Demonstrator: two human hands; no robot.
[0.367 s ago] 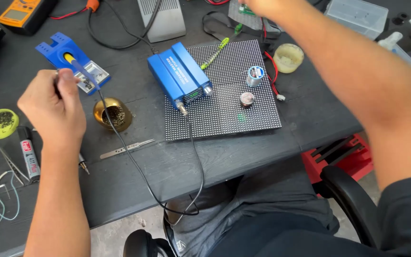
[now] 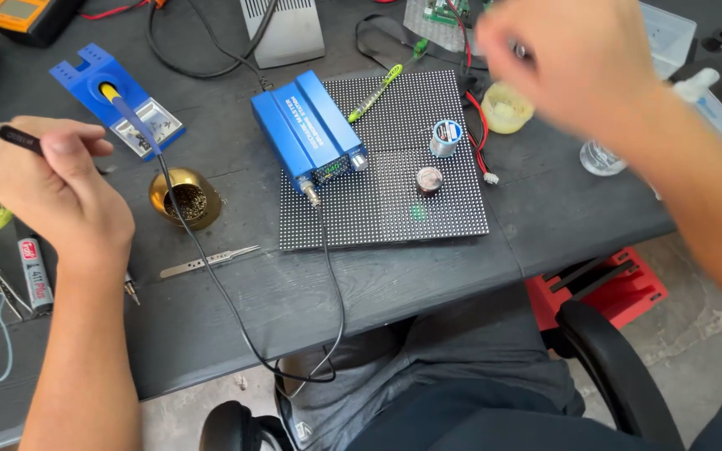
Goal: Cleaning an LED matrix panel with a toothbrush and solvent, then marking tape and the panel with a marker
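Left hand (image 2: 56, 196): fingers curled around a slim black pen-shaped tool (image 2: 18, 139), held above the left part of the dark worktop (image 2: 236, 309).
Right hand (image 2: 566, 63): raised over the far right side, blurred; whether it grips anything cannot be told.
Near the left hand: blue soldering iron stand (image 2: 94, 79) with the iron's handle seated in it, brass tip-cleaner bowl (image 2: 184, 199), metal tweezers (image 2: 209, 260), small grey tube (image 2: 33, 274).
Centre: black dotted LED matrix panel (image 2: 411, 213) carrying a blue box-shaped instrument (image 2: 307, 132), a solder spool (image 2: 444, 138) and a small round tin (image 2: 429, 179).
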